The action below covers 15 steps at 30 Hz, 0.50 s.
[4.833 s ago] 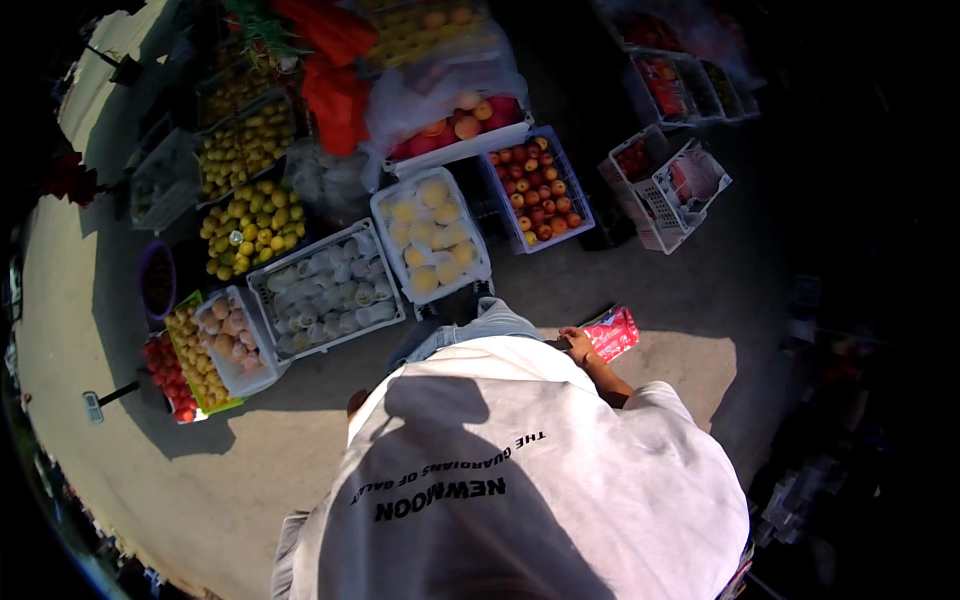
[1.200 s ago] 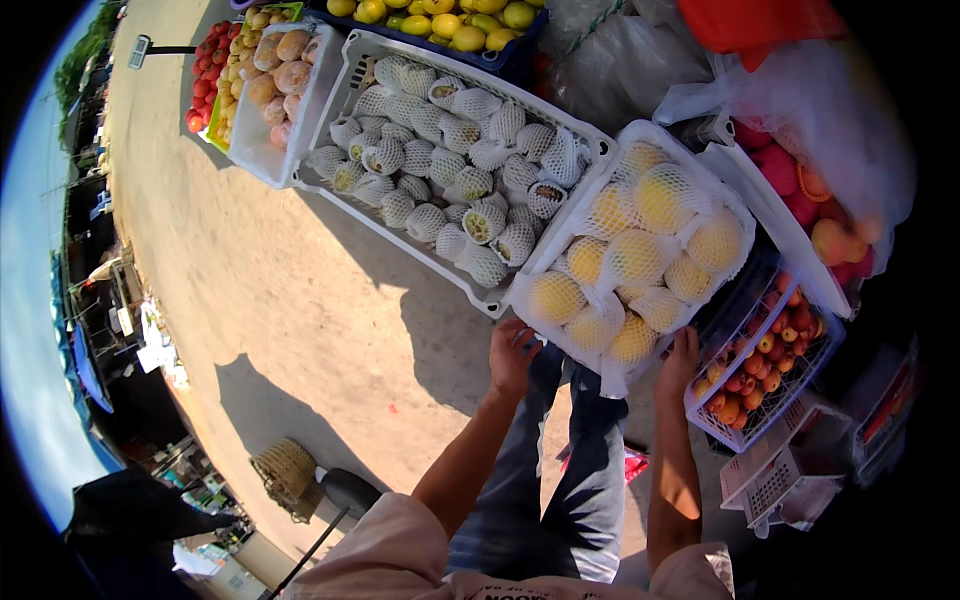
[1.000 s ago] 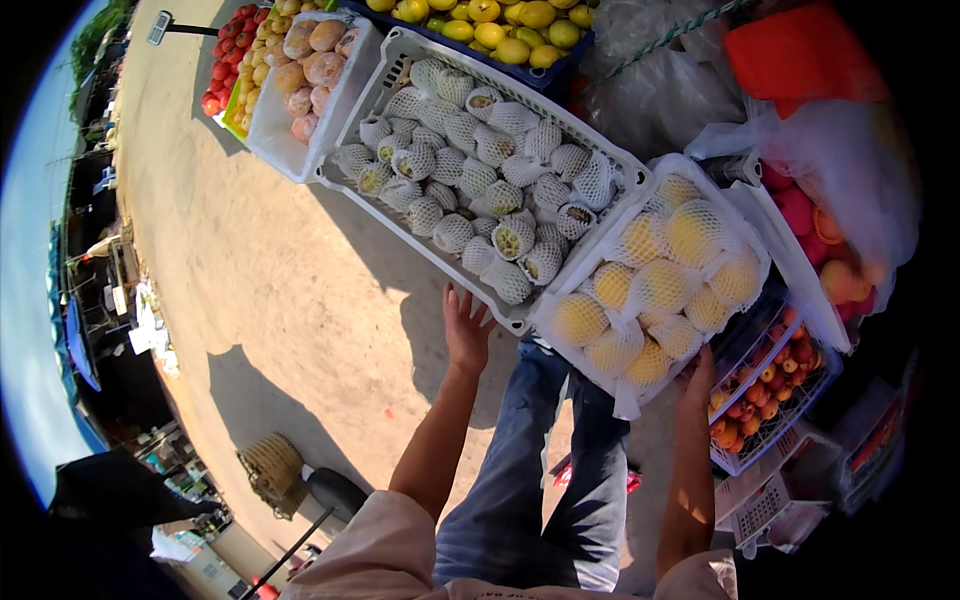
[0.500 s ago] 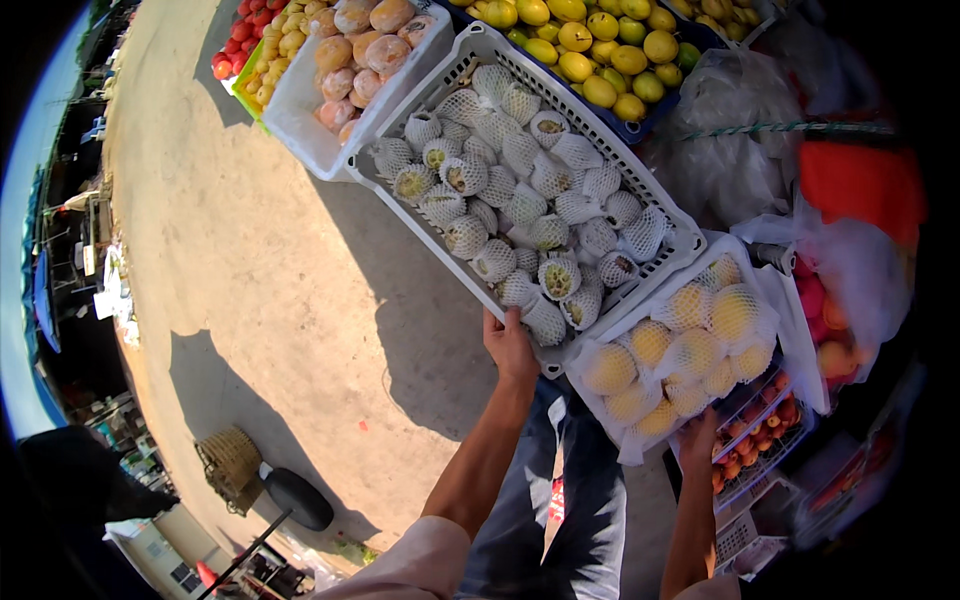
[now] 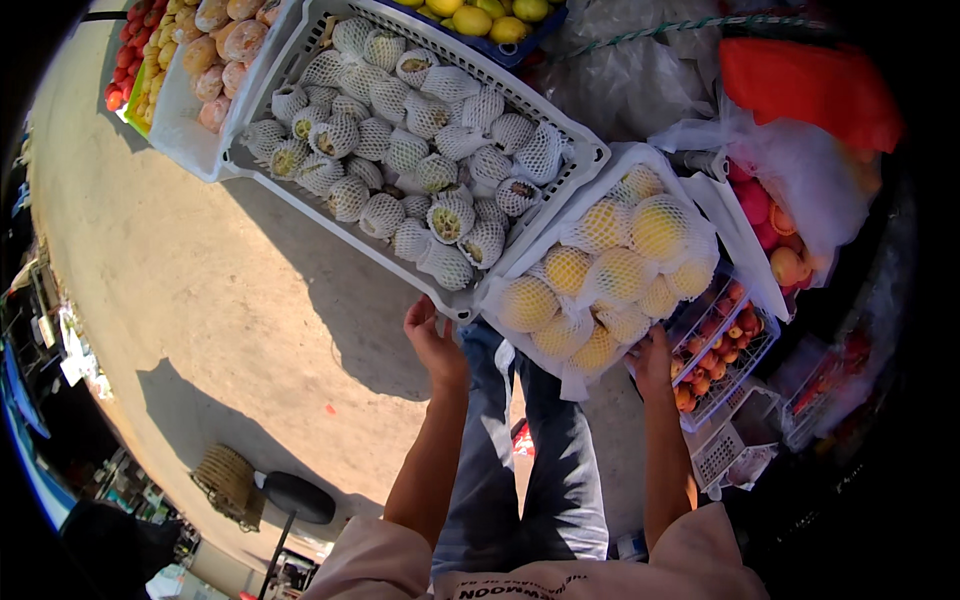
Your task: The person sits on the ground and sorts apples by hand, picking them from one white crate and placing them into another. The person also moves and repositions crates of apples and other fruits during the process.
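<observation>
A grey plastic crate (image 5: 355, 257) holds several pale-green, dark-spotted fruits (image 5: 405, 150) in white foam nets. My left hand (image 5: 436, 348) is beside its near corner, fingers apart, with nothing visible between them. Against the crate's right end stands a white plastic-lined box (image 5: 574, 380) of round yellow fruits (image 5: 620, 275), also netted. My right hand (image 5: 654, 362) grips the near right edge of that box, its fingertips partly hidden against the plastic.
Peach-coloured fruits (image 5: 240, 42) fill a white box at the far left, near red tomatoes (image 5: 124, 62). Yellow fruits (image 5: 470, 20) sit in a blue crate behind. Small red fruits (image 5: 715, 355) lie in a basket at right. A woven basket (image 5: 226, 474) stands on the ground at left.
The view has shifted, so the crates appear further left and higher. My left hand has come off the crate's edge and opened. My right hand stays at the yellow fruits' box.
</observation>
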{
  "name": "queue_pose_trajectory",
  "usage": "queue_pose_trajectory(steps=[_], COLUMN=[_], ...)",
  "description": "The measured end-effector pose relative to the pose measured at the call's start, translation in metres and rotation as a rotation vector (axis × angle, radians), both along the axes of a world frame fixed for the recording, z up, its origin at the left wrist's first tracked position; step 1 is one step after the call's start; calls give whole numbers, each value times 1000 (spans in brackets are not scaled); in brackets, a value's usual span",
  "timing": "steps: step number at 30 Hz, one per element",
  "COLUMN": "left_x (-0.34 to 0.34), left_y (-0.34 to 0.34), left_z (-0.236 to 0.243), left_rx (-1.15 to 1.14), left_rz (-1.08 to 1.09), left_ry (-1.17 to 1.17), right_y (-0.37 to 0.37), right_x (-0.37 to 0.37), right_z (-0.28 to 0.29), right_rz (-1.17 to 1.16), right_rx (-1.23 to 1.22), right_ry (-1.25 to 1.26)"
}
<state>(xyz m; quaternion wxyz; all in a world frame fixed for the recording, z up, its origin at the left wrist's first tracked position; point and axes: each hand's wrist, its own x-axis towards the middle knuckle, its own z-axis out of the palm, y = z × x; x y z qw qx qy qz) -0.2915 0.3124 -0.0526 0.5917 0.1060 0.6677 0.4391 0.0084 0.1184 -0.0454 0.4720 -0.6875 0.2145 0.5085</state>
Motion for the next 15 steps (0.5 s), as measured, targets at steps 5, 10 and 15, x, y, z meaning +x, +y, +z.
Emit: queue_pose_trajectory(steps=[5,10,15], left_x=[58,66,69], left_y=[-74,-60,-62], left_z=[24,-3,0], left_rx=[-223,-249,-189], left_rz=[-473,-496,-459], left_ry=[-221,-163,-227], right_y=[12,-1,17], right_x=[-1,13,16], right_z=[12,-9,-6], right_rz=[21,7,-126], right_rx=[7,39,0], right_ry=[-34,-253,-269])
